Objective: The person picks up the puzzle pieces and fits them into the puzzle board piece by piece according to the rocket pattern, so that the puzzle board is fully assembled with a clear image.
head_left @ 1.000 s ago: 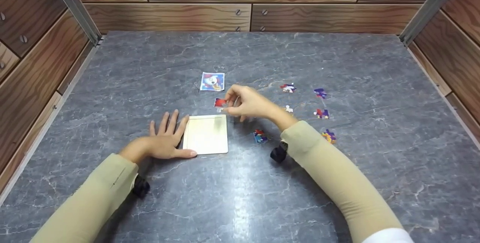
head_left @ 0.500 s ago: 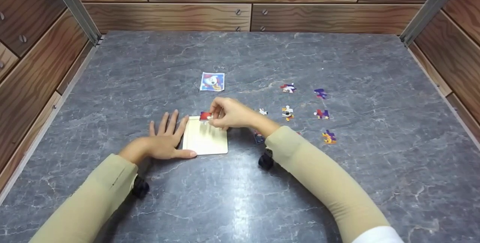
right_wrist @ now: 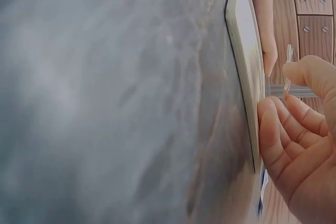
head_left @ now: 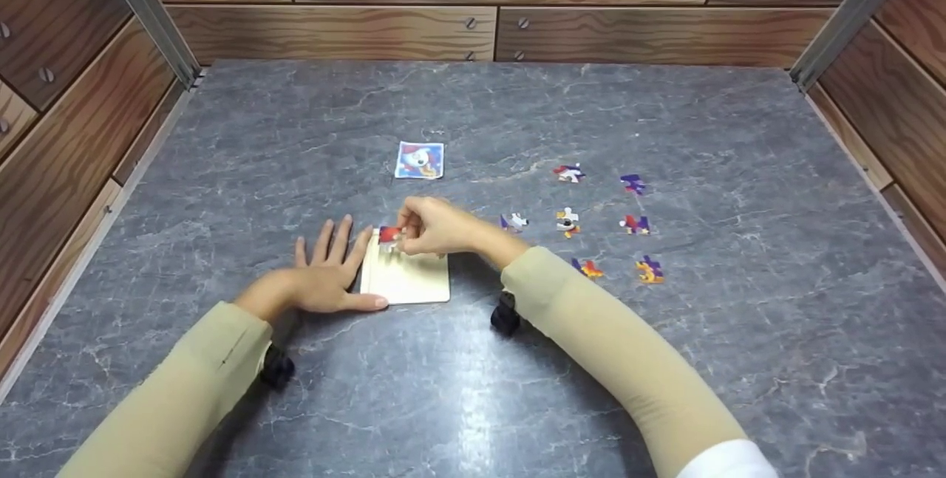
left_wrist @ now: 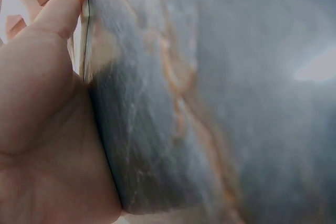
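On the grey table (head_left: 310, 123), the left hand (head_left: 325, 275) lies with fingers straight, thumb on the 7 o'clock corner of the pale board (head_left: 417, 287). The right hand (head_left: 442, 228) hangs over it. From the board, a picture card (head_left: 420, 160) lies at 12, loose puzzle pieces (head_left: 634, 224) toward 2 and 3; the red piece (head_left: 388, 234), clamped between right thumb and finger, is above the 11 o'clock corner.

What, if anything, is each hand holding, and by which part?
The right hand pinches the red piece by its right side, as seen from the head camera. The left hand grips nothing; its thumb rests against the board.
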Demonstrator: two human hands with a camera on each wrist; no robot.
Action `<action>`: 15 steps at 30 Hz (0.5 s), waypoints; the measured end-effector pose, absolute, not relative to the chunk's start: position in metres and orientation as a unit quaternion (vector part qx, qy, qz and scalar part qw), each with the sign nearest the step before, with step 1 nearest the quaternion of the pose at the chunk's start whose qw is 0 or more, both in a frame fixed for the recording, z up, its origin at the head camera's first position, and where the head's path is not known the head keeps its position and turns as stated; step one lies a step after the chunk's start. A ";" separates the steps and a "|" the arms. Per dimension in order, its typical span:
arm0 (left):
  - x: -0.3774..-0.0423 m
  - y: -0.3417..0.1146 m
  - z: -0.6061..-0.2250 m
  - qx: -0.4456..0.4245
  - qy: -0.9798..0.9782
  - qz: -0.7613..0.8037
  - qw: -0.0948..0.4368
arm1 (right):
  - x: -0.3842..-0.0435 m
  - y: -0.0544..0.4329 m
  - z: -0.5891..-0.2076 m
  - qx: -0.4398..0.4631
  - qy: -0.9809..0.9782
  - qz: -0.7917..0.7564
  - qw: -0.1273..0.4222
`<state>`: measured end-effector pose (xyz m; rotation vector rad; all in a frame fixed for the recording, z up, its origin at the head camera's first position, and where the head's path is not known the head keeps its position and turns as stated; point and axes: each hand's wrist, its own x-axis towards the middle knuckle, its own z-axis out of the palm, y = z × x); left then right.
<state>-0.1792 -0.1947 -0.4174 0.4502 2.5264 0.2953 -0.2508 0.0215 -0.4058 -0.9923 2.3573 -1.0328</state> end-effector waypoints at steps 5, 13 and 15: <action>-0.178 -0.194 -0.416 0.173 0.940 0.115 0.271 | -0.250 0.013 -0.406 -0.373 0.855 -0.315 0.173; -0.177 -0.193 -0.414 0.172 0.939 0.114 0.276 | -0.250 0.004 -0.404 -0.361 0.881 -0.254 0.170; -0.177 -0.193 -0.413 0.173 0.938 0.117 0.275 | -0.250 0.003 -0.404 -0.357 0.885 -0.247 0.170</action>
